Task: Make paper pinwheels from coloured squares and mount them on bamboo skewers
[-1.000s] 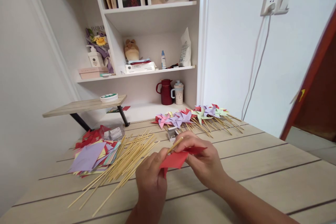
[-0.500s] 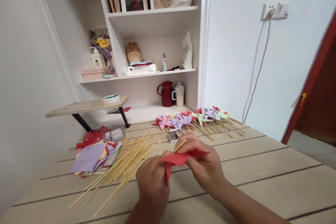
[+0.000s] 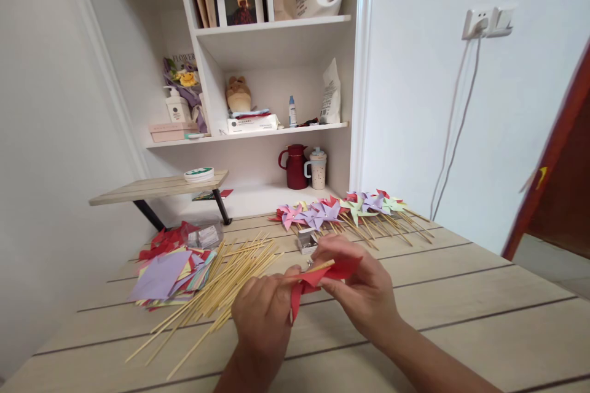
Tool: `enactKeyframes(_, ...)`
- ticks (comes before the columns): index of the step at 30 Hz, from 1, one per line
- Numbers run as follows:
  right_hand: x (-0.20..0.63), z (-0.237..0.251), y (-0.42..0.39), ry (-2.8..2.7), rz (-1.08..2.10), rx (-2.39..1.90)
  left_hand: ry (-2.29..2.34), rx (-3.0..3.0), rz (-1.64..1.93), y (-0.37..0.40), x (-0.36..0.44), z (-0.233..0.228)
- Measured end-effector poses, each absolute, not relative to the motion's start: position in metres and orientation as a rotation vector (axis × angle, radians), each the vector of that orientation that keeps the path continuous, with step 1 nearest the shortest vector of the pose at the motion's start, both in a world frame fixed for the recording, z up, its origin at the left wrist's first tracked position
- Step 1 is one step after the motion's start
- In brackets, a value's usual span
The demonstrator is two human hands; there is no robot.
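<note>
A red paper pinwheel is between my hands, low over the middle of the table. My left hand is closed around a wooden stick, whose end pokes out against the red paper. My right hand pinches the paper from the other side, with fingers curled behind it. Something small and shiny, perhaps a pin, shows near the right fingertips; its shape is unclear. Just behind the hands stands a small open box with shiny bits in it.
Loose wooden sticks lie on the left, beside a stack of coloured paper sheets and a clear plastic container. Finished pinwheels lie along the table's back right. A small raised shelf stands at the back left.
My hands have shifted slightly, and the red paper is turned so that more of the stick's end shows. The whole view has moved a little.
</note>
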State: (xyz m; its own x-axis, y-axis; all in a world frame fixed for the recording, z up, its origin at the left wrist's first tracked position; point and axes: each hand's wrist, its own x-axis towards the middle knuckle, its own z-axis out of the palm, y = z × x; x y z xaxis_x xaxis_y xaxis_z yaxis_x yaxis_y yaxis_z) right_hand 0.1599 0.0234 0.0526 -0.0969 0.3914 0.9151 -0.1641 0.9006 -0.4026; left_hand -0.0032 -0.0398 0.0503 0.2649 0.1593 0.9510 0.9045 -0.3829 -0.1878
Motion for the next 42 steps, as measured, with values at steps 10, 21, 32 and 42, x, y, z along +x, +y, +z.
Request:
enactKeyframes(10,0.165,0.055,0.025,-1.689,0.37,-0.13,-0.906,-1.757,-1.042,-0.046,-0.014,0.054)
enactKeyframes(21,0.166,0.057,0.022,-1.705,0.298,-0.183,-0.952,-1.785,-1.097,-0.044,-0.009,0.049)
enactKeyframes(32,0.169,0.059,0.029,-1.804,0.328,-0.255,-1.03,-1.735,-1.359,-0.033,-0.005,0.044)
enactKeyframes(42,0.169,0.054,0.039,-1.738,0.411,-0.166,-1.032,-1.752,-1.247,-0.038,-0.01,0.046)
